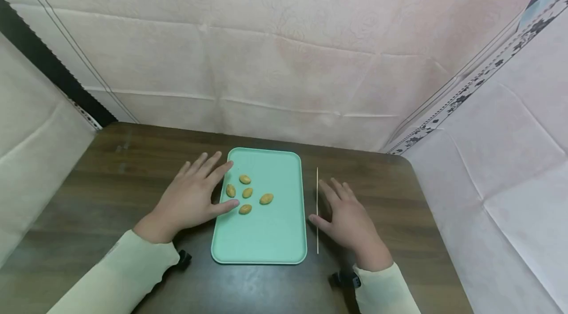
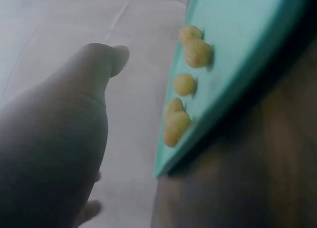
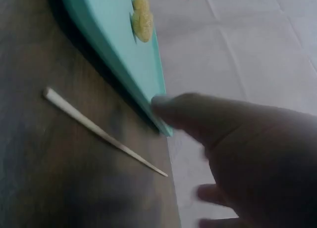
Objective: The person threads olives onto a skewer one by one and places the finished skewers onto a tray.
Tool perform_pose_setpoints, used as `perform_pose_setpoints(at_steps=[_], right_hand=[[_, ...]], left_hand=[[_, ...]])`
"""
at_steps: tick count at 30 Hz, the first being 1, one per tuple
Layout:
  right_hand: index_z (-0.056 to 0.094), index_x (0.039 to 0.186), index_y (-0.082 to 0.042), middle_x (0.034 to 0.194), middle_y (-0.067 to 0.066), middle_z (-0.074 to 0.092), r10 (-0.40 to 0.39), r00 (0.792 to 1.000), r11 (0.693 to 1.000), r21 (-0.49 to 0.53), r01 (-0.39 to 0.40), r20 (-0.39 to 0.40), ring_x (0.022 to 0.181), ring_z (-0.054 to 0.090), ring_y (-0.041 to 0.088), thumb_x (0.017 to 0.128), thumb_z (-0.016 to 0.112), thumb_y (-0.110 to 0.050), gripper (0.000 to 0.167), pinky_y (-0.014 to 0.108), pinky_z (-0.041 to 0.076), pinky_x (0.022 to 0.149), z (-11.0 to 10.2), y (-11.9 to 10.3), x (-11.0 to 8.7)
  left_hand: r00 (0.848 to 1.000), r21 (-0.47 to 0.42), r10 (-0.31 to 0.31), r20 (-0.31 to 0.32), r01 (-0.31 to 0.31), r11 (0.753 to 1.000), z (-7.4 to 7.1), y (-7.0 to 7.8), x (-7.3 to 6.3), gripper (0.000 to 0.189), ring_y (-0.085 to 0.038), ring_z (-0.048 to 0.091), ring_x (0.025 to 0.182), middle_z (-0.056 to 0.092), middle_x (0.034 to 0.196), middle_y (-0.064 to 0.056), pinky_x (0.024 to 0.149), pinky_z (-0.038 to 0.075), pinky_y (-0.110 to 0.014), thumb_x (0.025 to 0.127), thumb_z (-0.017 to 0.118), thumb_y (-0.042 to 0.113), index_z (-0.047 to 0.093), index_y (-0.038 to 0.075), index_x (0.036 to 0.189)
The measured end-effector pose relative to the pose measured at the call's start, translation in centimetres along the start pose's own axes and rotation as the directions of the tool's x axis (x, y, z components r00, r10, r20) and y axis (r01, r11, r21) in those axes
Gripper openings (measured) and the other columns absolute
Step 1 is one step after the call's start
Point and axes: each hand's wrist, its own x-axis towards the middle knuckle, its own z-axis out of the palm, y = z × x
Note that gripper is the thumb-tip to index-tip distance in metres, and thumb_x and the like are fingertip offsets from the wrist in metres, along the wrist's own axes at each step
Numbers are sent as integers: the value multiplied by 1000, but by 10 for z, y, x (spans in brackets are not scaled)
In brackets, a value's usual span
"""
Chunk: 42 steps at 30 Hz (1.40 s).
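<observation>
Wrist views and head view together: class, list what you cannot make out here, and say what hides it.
- Left wrist view: the left hand is a blurred dark mass; its fingers are cut off by the frame.
- Right wrist view: the skewer runs behind the blurred right hand, hiding its far end.
- Head view: the five nuts on the tray are too small to identify.

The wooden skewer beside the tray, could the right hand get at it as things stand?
Probably yes: the right hand lies flat right beside the skewer, its thumb about touching it, with nothing between; the tray lies on the far side.
</observation>
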Motion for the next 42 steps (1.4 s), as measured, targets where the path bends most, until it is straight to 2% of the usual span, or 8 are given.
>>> perform_pose_setpoints(at_steps=[6,8,10,13,17,21,26,42], right_hand=[[66,154,-9,152,19,69,24,997,1000,16,-25,74,138,69,40,104,81,-49,66,63,59,114,-6,-5,4],[71,144,-8,135,14,78,44,994,999,26,-47,104,120,76,33,104,82,-47,57,57,65,102,-10,-8,7],[77,127,-10,111,8,81,71,988,996,48,-78,140,97,77,26,103,83,-45,43,50,66,83,-13,-11,10],[75,102,-15,83,0,72,114,974,988,85,-132,195,72,66,20,102,84,-43,29,39,56,62,-15,-16,13],[72,81,-17,70,-2,64,149,958,979,103,-179,243,63,58,18,102,83,-39,32,34,47,56,-17,-21,15],[70,67,-15,61,-1,60,177,939,966,130,-223,294,56,59,18,100,83,-32,39,32,47,53,-15,-23,16],[75,73,-11,66,5,69,222,908,938,176,-299,357,56,69,22,98,84,-26,30,32,54,55,-13,-23,14],[72,76,-9,68,10,72,217,888,876,321,-361,406,56,72,22,100,78,-12,25,34,63,54,-3,-19,14]], left_hand=[[989,-3,143,-23,-143,990,-14,22,24,87,-44,56,155,55,171,-16,119,54,-66,101,69,74,53,21,169],[983,-9,183,-23,-183,983,-19,32,33,77,-39,66,144,66,159,-14,112,60,-60,102,73,64,60,18,163],[979,-10,205,6,-205,979,-25,44,40,70,-34,72,134,72,149,-12,106,64,-54,103,74,57,65,15,158],[976,-25,205,69,-204,979,-27,61,49,63,-31,74,123,75,139,-9,99,65,-49,104,76,53,69,13,153],[977,2,170,129,-172,985,-12,78,58,57,-30,72,113,75,133,-5,89,64,-48,105,75,53,72,16,148],[981,38,125,151,-132,991,4,87,62,39,-26,66,98,73,115,0,74,60,-43,104,73,44,78,19,134],[983,40,80,166,-87,995,12,94,62,16,-21,55,82,62,93,2,64,50,-38,103,70,34,74,18,103],[984,15,106,146,-109,994,23,98,59,39,-17,45,70,48,74,4,61,38,-30,99,71,18,48,23,66]])
